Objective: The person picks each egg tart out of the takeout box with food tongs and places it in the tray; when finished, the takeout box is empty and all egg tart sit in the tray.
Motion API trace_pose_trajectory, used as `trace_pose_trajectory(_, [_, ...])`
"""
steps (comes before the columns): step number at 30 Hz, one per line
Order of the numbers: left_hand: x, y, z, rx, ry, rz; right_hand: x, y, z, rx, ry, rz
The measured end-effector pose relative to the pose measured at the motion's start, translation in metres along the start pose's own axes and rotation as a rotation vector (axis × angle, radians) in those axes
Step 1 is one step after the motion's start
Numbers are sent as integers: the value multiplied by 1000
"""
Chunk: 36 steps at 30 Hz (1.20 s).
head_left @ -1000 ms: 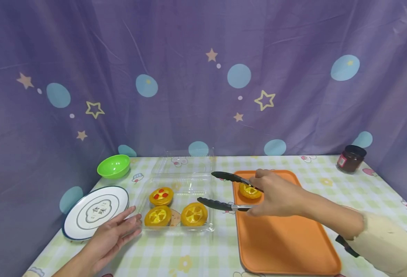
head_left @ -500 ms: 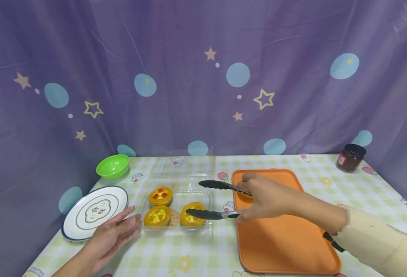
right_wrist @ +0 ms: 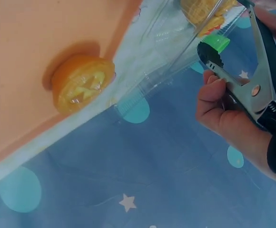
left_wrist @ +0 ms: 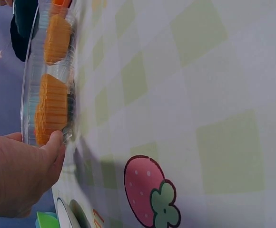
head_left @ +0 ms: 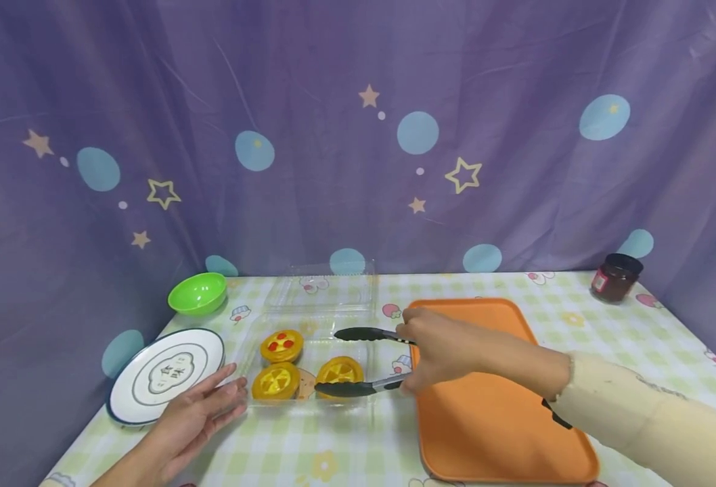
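Observation:
In the head view my right hand (head_left: pixel 449 348) grips a pair of black-tipped tongs (head_left: pixel 348 389). Their arms stand spread apart, with the near tip over the right egg tart (head_left: pixel 340 372) in a clear plastic box (head_left: pixel 358 402). A tart with red topping (head_left: pixel 281 345) and another yellow tart (head_left: pixel 276 382) lie at the box's left side. My left hand (head_left: pixel 196 419) has its fingers extended at the box's left wall, seemingly touching it. One more tart (right_wrist: pixel 83 83) sits on the orange tray (head_left: pixel 504 433); in the head view my right hand hides it.
The box's hinged lid (head_left: pixel 327 294) lies back behind it. To the left are a white plate (head_left: pixel 166 375) with a blue rim and a green bowl (head_left: pixel 197 294). A dark jar (head_left: pixel 616 278) stands at the back right. Behind the table hangs a purple curtain (head_left: pixel 309 88).
My right hand has moved left with the tongs, from beside the tray's tart to over the box's right tart. My left hand has stayed by the box.

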<state>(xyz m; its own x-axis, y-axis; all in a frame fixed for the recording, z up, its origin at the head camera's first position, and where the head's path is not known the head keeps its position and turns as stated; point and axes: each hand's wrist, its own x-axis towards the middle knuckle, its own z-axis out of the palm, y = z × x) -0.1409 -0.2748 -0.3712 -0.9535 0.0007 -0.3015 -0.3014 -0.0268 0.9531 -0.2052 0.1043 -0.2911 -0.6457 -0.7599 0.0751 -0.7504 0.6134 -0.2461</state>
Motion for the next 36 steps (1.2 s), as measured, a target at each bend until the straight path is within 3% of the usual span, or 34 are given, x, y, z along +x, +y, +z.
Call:
trace_pose_trajectory(14, [0, -1, -1, -9, -4, -3, 32, -10, -4, -33, -186, 86])
trace_pose_trajectory(22, [0, -1, -2, -9, -7, -4, 40, -21, -2, -59, -308, 188])
trace_pose_trajectory(36, [0, 0, -2, -13, -16, -10, 36, -12, 6, -47, -239, 41])
